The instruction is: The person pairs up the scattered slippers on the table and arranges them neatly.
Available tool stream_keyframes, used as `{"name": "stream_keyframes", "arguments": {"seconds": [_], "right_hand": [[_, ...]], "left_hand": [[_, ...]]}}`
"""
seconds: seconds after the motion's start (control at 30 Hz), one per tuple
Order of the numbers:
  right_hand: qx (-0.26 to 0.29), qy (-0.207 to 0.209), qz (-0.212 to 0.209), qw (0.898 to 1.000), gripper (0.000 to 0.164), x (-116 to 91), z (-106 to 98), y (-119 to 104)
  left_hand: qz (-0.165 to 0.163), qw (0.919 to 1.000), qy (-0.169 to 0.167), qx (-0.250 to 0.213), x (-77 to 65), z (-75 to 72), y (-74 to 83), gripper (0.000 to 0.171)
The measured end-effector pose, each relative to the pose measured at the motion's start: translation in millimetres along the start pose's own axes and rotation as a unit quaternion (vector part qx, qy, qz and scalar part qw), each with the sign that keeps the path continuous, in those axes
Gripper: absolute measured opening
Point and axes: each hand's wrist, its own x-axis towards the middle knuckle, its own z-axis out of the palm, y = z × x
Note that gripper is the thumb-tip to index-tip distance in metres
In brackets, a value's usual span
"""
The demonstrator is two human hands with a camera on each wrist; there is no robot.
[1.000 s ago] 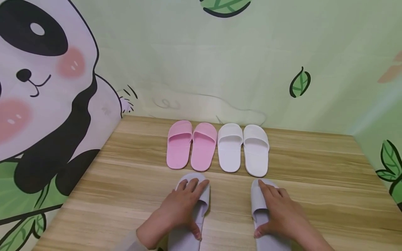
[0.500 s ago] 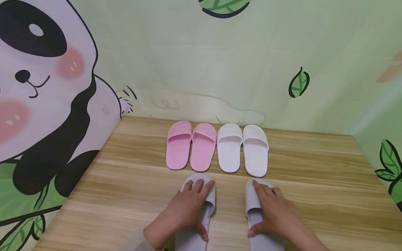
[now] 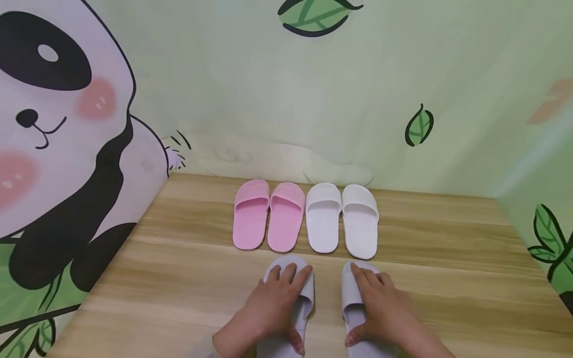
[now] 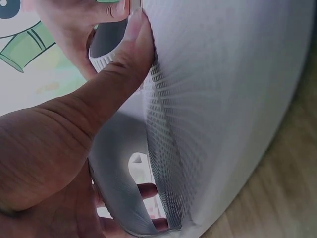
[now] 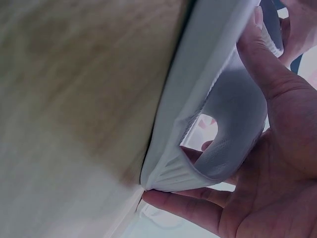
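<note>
Two light grey slippers lie side by side on the wooden boards, toes pointing away from me. My left hand (image 3: 274, 304) grips the left grey slipper (image 3: 308, 293), fingers over its ribbed strap and thumb at the inner edge. My right hand (image 3: 386, 309) holds the right grey slipper (image 3: 351, 292) in a mirrored way. A narrow gap separates the two. In the left wrist view the thumb (image 4: 106, 96) presses the rim of the textured sole (image 4: 213, 99). Fingers curl about the strap (image 5: 235, 119) in the right wrist view. Both heels are cut off by the head view's lower edge.
Beyond the grey slippers stand a pink pair (image 3: 249, 223) and a white pair (image 3: 323, 226), lined up near the back wall (image 3: 250, 99). Panda and leaf prints cover the surrounding walls. Wooden boards (image 3: 447, 258) extend to both sides.
Both hands have moved toward each other with their grey slippers, left one rightward and right one leftward, narrowing the gap. The head view has tilted up slightly. Pink and white pairs stay put.
</note>
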Motion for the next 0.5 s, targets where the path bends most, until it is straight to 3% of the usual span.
{"name": "stream_keyframes", "arguments": {"seconds": [0.5], "right_hand": [[0.007,-0.008,0.009,1.0,0.149,3.9,3.0,-10.9]], "left_hand": [[-0.001,1.0,0.001,-0.009,9.2,2.6,17.4,0.149]]}}
